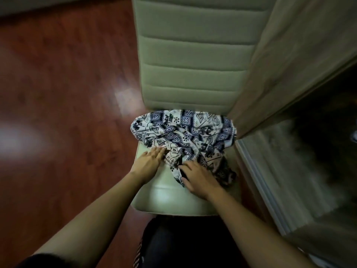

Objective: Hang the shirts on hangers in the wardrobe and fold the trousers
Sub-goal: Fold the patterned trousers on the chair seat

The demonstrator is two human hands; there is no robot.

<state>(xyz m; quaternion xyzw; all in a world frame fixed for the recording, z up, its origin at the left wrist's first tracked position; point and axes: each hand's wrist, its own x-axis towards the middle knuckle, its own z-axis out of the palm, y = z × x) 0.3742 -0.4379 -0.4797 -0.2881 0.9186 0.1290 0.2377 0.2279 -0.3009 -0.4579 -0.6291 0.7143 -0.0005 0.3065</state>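
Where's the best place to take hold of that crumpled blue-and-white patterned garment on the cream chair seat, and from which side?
Probably the near end of the blue-and-white patterned garment, where a narrow tail hangs toward the cream chair seat's front edge between the left hand and right hand. Come from the front: both hands already rest there, and the far bulk is bunched against the backrest.

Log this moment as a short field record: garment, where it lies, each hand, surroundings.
garment: patterned cloth, white with dark blue print, crumpled, not folded; shirt or trousers cannot be told
support: pale padded chair, cloth heaped on the seat against the backrest
left hand: flat, fingers on the cloth's near left edge
right hand: fingers spread on the cloth's near edge, no closed grip seen
floor: reddish wood
hangers: none in view
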